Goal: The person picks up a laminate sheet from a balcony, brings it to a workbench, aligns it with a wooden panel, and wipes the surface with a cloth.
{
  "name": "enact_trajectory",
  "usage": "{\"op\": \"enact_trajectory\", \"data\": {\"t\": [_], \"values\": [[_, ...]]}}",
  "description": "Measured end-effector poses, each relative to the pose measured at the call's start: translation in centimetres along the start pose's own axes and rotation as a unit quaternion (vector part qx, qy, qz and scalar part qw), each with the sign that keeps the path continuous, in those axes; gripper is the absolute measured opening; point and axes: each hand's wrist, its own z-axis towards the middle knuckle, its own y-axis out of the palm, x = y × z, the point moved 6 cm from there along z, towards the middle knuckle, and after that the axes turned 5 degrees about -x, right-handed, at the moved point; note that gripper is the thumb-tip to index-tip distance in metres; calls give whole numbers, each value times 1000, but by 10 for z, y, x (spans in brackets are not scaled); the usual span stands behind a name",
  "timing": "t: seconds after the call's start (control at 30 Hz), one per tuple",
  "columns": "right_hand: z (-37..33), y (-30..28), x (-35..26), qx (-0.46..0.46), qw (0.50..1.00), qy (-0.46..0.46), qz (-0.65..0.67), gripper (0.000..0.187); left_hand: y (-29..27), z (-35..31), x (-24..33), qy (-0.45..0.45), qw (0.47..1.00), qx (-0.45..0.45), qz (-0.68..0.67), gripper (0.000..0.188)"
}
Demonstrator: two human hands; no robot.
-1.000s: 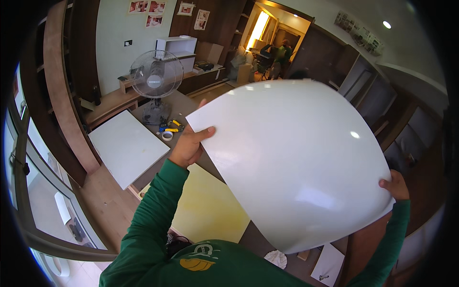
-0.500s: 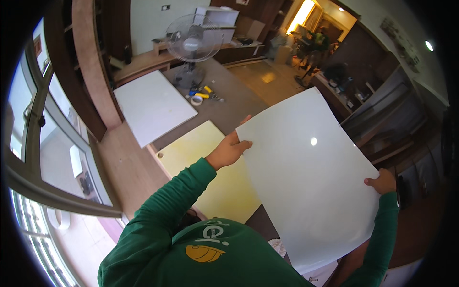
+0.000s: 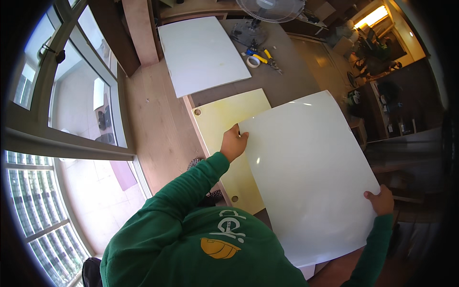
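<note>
A large glossy white sheet (image 3: 306, 177) spans the space between my hands, slightly curved. My left hand (image 3: 234, 142) is closed on its left edge near the far corner, thumb on top. At the right edge, my right hand (image 3: 381, 200) grips the sheet close to the near corner, with the thumb over the surface. Under the sheet's left side lies a pale yellow panel (image 3: 222, 122) with round holes along its left edge; the sheet hides the rest of it.
Beyond the panel, a white board (image 3: 203, 57) rests on a brown tabletop (image 3: 299, 67). A tape roll (image 3: 253, 61), yellow-handled pliers (image 3: 265, 57) and a fan (image 3: 270, 7) stand or lie there. Glazed window frames (image 3: 91, 143) are at left; dark shelving (image 3: 397, 105) at right.
The sheet looks flatter and less bowed, lying more over the yellow panel's right side. My view has shifted, so the tabletop things appear higher and further right. Both hands keep their grip.
</note>
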Motion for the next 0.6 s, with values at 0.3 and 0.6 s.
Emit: {"op": "enact_trajectory", "data": {"t": [0.3, 0.6], "values": [[41, 47, -97, -40, 995, -92, 15, 54, -71, 27, -57, -195, 976, -70, -63, 39], [48, 88, -83, -3, 989, -146, 6, 64, -91, 57, -83, -124, 989, -45, -67, 24]]}}
